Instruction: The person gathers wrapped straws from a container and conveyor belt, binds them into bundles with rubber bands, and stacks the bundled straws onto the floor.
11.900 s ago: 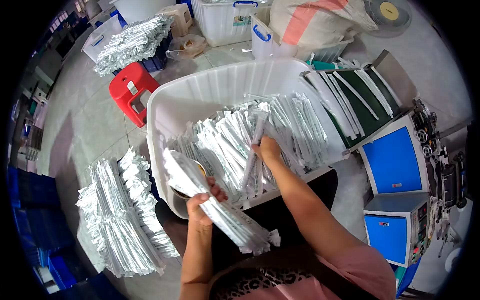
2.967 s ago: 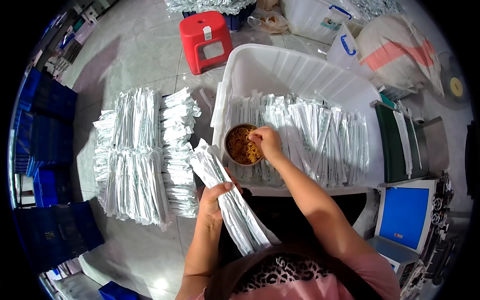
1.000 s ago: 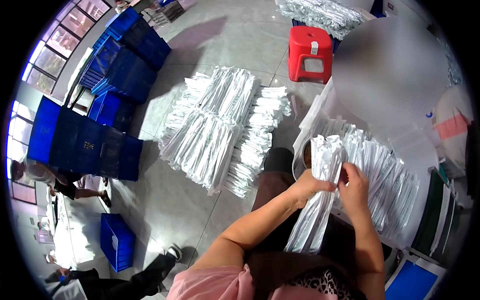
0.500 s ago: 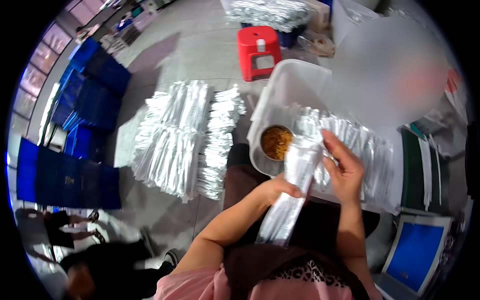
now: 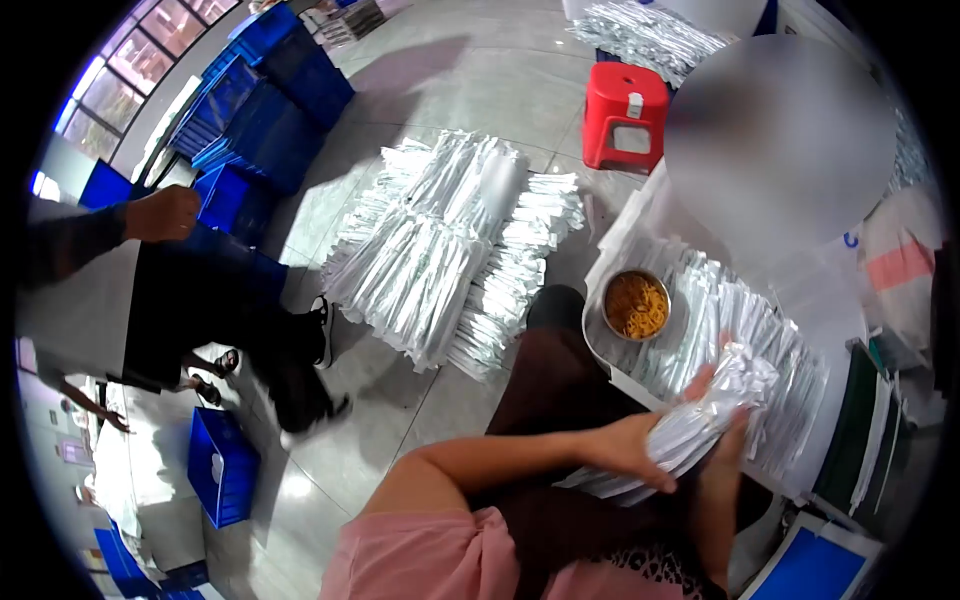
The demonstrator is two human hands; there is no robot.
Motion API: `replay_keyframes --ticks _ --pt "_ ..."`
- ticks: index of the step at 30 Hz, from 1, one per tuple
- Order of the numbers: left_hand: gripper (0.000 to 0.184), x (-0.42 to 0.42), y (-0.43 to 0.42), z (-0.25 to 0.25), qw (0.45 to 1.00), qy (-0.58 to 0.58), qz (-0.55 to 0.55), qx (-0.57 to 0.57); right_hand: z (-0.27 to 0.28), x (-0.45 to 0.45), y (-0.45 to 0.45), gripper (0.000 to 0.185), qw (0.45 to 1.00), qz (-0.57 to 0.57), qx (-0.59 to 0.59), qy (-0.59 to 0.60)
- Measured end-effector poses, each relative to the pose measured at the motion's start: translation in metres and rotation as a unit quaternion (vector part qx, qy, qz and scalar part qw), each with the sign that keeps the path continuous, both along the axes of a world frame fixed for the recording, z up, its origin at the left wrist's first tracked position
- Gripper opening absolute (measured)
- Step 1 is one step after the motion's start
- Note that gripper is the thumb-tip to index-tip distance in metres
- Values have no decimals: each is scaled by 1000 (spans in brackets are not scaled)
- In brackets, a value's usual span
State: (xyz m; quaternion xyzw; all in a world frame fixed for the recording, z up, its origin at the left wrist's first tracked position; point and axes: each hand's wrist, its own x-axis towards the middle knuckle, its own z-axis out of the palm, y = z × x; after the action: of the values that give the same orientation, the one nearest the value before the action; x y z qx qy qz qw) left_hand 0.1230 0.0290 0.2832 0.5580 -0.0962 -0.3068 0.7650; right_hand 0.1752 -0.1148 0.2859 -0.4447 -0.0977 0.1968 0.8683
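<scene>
A bundle of thin white wrapped packets [image 5: 690, 430] is held low over my lap, at the near edge of the white tub [image 5: 625, 225]. My left hand [image 5: 640, 447] is wrapped round its lower left side. On its right side, my right hand [image 5: 725, 440] presses against the bundle, its fingers partly hidden behind the packets. A round metal bowl of yellow-orange rubber bands [image 5: 637, 306] rests in the tub's near left corner. More loose packets [image 5: 725, 310] fill the tub beside the bowl.
Stacked bundles [image 5: 420, 260] lie on the floor left of the tub. A red stool [image 5: 625, 115] stands beyond. At the left are blue crates [image 5: 265, 120], a blue bin [image 5: 222, 467] and a walking person in dark trousers [image 5: 280, 350]. A machine with a blue panel [image 5: 810, 570] is lower right.
The bundle has tipped over to the right and moved lower, with both my hands round it. The rubber band bowl is uncovered. The view has turned left, and the person in dark trousers has come closer.
</scene>
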Motion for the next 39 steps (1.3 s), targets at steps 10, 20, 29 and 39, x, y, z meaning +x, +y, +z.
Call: replay_keyframes --ticks 10,20,29,39 --pt "60 9 201 -3 905 80 368 197 -10 26 113 40 964 170 -188 -74" --pt "49 12 563 -120 384 114 409 820 -66 29 144 21 870 249 -425 30" --pt "60 11 590 -229 421 211 361 805 -66 37 180 18 824 220 -518 69" --pt "28 0 582 -231 508 75 -73 855 -65 27 159 23 854 202 -460 -136"
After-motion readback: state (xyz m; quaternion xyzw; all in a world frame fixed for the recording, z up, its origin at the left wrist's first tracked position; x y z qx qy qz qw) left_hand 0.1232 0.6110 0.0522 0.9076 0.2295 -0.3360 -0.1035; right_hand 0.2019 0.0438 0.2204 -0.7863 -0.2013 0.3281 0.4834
